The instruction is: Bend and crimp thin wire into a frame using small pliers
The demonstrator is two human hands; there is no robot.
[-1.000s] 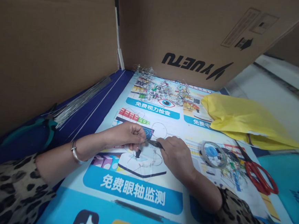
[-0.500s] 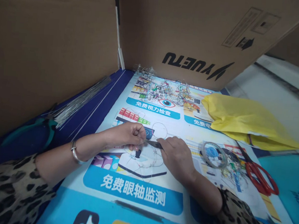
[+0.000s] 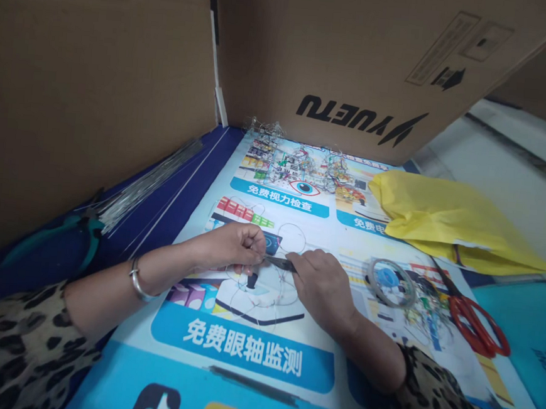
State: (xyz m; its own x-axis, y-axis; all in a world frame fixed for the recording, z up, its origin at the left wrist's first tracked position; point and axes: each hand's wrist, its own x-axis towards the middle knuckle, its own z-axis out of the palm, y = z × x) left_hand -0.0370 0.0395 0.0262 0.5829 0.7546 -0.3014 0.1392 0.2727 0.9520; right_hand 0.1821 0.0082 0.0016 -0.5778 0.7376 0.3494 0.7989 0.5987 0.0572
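Near edge of the printed sheet (image 3: 113, 374): a dark strip (image 3: 253, 386) lies on it. Mid-sheet: right hand (image 3: 324, 287) is closed around a dark slim tool (image 3: 282, 264), tip at the left fingertips. Left hand (image 3: 232, 246): thumb and forefinger are together, clamped on fine wire (image 3: 264, 259); its ends are too thin to trace. Wire loops (image 3: 280, 304) show just below the hands. Toward the right edge: a clear ring (image 3: 407, 297) and red-handled scissors (image 3: 463, 314). Beyond the left edge: teal-handled pliers (image 3: 93, 247), straight wires (image 3: 146, 185). Far right corner: yellow bag (image 3: 447, 215). Far edge: tangled wires (image 3: 336, 170), then cardboard (image 3: 323, 51).
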